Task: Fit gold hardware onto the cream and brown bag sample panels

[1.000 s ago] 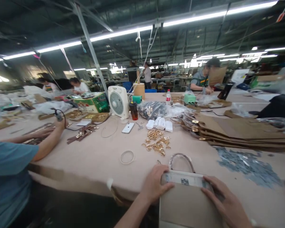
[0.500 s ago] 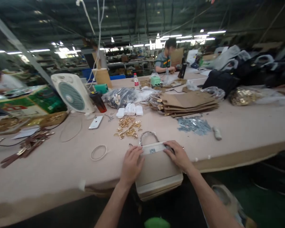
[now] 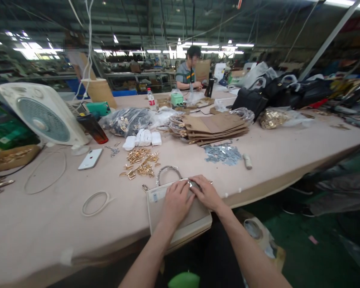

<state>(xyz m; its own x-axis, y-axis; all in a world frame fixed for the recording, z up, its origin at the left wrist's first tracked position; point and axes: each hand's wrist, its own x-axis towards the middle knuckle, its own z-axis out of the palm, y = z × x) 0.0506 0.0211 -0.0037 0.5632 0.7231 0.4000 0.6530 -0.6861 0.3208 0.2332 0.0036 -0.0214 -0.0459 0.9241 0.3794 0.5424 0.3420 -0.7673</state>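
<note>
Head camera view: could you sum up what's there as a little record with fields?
Bag: handbag at the table's near edge, handle looping beyond it
Left hand: on the bag's upper part
Right hand: at its upper right; exact grip hidden
Beyond: gold hardware, grey pieces
Left side: tape ring, phone, fan
Background: seated-height person

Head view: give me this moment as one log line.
Left hand: on bag; right hand: on bag, beside left hand; bag: at edge of table; gold fittings: beyond bag.
</note>
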